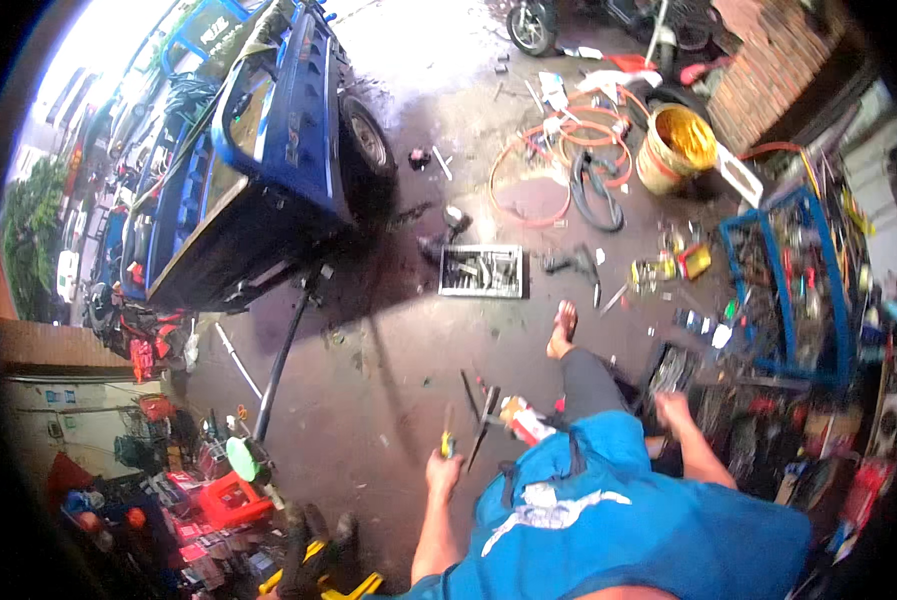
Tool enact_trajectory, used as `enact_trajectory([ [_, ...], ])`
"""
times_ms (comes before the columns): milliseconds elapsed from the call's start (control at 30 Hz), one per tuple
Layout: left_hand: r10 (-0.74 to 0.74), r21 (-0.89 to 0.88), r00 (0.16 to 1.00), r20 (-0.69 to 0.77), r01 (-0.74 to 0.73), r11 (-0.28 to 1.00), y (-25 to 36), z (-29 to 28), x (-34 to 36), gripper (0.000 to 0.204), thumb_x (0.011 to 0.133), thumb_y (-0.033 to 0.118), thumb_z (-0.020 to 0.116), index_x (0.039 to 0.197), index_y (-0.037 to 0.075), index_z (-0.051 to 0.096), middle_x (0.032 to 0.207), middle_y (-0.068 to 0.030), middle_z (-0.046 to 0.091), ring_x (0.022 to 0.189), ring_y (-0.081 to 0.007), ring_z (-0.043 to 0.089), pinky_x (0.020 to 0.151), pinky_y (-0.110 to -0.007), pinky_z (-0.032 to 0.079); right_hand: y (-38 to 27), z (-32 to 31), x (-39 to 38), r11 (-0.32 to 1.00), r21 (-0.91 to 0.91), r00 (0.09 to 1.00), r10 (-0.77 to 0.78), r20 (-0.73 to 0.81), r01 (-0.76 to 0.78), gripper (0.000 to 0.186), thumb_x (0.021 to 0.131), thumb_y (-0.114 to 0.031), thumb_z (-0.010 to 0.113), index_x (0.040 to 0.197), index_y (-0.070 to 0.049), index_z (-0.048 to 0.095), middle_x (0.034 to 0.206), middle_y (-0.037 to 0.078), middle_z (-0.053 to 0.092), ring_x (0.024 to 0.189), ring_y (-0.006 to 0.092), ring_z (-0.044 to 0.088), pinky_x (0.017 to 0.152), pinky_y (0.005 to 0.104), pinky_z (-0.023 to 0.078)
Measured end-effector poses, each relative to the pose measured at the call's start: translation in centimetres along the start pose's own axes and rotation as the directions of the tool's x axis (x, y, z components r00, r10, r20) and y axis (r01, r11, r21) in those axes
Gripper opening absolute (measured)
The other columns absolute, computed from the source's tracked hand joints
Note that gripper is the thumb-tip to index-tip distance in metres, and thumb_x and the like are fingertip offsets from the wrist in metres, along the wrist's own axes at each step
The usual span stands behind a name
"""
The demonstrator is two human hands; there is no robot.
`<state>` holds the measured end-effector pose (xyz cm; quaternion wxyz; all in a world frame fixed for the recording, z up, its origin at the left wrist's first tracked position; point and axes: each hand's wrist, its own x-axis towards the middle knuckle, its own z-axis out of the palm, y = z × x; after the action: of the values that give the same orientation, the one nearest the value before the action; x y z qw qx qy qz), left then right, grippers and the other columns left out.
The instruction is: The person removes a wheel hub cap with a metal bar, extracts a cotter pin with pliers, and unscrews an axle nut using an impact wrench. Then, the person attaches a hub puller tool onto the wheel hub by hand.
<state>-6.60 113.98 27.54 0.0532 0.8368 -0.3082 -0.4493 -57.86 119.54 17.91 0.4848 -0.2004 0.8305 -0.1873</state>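
Observation:
My left hand (442,474) is closed round the yellow handle of a screwdriver (447,443), its thin shaft pointing away from me. Just right of it, a dark long-handled tool (485,425) and a red-and-white packet (526,421) lie near my feet. On my other side, my right hand (672,409) reaches down to the near edge of a dark tray (658,388) with metal pieces in it. Its fingers look curled, but what they grip, if anything, is too small to make out.
A blue cargo tricycle (298,150) fills the left, a dark pole (283,370) on the floor near it. Ahead lie a metal box of tools (481,271), a dark power tool (574,262) and orange hose (495,190). A bucket (658,165) and blue rack (840,300) stand right.

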Motion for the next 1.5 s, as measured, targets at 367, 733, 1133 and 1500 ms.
enact_trajectory([
  [367, -0.339, 0.094, 0.939, -0.055, 0.343, 0.935, 8.9, 0.1, 6.1, 0.049, 0.063, 0.026, 0.070, 0.099, -0.005, 0.057, 0.091, -0.0228, 0.063, 0.077, -0.0336, 0.064, 0.070, -0.040, 0.050, -22.3, -10.6, 9.5, 0.932, 0.312, 0.979, 0.203, -0.021, -0.187, 0.009, 0.084, -0.020, 0.055, 0.084, -0.013, 0.050, 0.060, -0.001, 0.047, 0.043, 0.0109, 0.042, 0.034, 0.0247, 0.031],
  [733, -0.263, 0.174, 0.965, -0.007, 0.260, 0.950, 34.8, -3.0, 19.8, 0.044, 0.066, 0.028, 0.067, 0.097, -0.002, 0.062, 0.099, -0.0236, 0.062, 0.097, -0.0364, 0.059, 0.081, -0.042, 0.047, -48.1, -1.8, 18.9, 0.856, 0.338, 0.918, -0.387, -0.085, 0.392, 0.016, 0.082, -0.007, 0.059, 0.098, -0.004, 0.058, 0.075, -0.001, 0.056, 0.058, 0.0059, 0.051, 0.048, 0.0197, 0.040],
  [1133, -0.017, 0.204, 0.995, -0.097, 0.036, 0.978, 60.7, -16.0, 37.1, 0.060, 0.063, 0.034, 0.070, 0.112, 0.003, 0.056, 0.104, -0.0214, 0.061, 0.101, -0.0330, 0.058, 0.087, -0.039, 0.045, -102.6, -6.9, 12.3, 0.069, -0.298, -0.146, -0.753, -0.641, 0.952, 0.011, 0.079, -0.010, 0.061, 0.087, -0.003, 0.058, 0.083, 0.006, 0.058, 0.074, 0.0203, 0.054, 0.073, 0.0327, 0.043],
  [1500, -0.237, -0.191, 0.910, -0.341, 0.180, 0.965, 68.6, -12.1, 45.1, 0.057, 0.067, 0.037, 0.066, 0.106, -0.002, 0.052, 0.093, -0.0180, 0.060, 0.086, -0.0268, 0.058, 0.071, -0.040, 0.045, -128.3, 2.6, 24.6, -0.390, -0.126, -0.397, -0.762, -0.512, 0.912, 0.013, 0.075, -0.007, 0.062, 0.087, -0.003, 0.060, 0.080, 0.007, 0.060, 0.071, 0.0208, 0.055, 0.069, 0.0328, 0.044],
])
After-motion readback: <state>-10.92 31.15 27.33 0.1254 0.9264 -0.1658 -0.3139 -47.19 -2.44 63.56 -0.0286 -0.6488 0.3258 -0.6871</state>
